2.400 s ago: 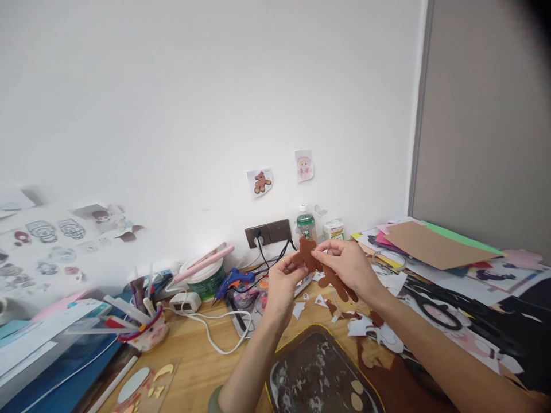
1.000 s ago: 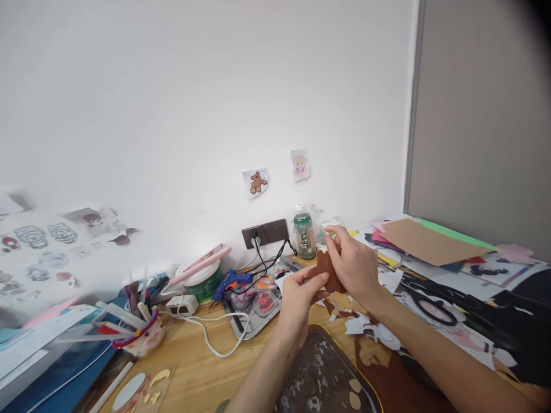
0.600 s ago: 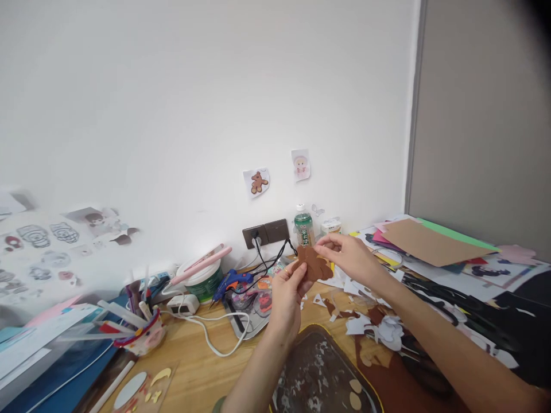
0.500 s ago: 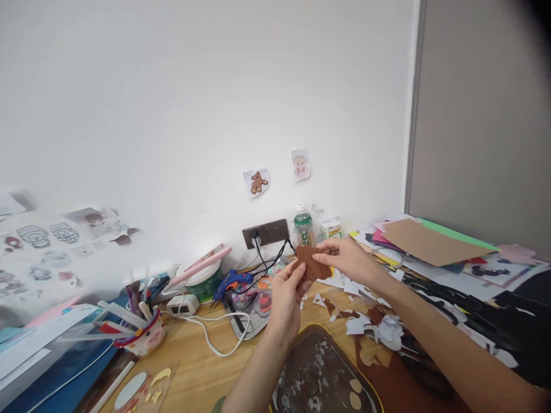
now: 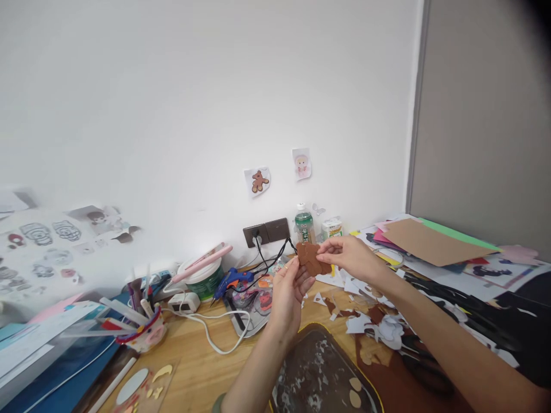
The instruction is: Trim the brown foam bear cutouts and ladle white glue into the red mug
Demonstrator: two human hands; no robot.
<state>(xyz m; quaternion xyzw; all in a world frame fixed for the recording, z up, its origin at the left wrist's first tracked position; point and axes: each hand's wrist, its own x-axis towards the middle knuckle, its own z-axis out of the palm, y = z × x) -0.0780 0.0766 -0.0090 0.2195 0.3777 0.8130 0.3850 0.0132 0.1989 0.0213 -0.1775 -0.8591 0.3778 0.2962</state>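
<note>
Brown bear-shaped cut-out of thin felt or foam sheet, held in the air above the wooden counter, between the two hands and in front of the wall sockets. Right hand: grip closed on the cut-out's right edge, thumb and forefinger pinching it. Left hand: fingers raised and loosely curled, fingertips at the cut-out's lower left edge; whether they clamp it or only steady it cannot be told.

Below the hands lie a dark, paint-smeared tray with a yellow rim, white and brown paper offcuts and a shallow metal tray of small coloured pieces. A blue hot-glue gun rests just left of that tray, its black cable running to the sockets. A green-labelled plastic bottle stands against the wall behind the cut-out. A stack of coloured card sheets lies to the right.

Risks, as judged from this view: the piece appears thin and limp, so a one-sided pinch may let it fold or crease at the narrow limbs. If the right grip slackens, it may drop onto the smeared tray and pick up residue, or be lost among the brown offcuts of like colour. The glue gun seems plugged in; a lowered left forearm could brush its nozzle or snag the cable.
</note>
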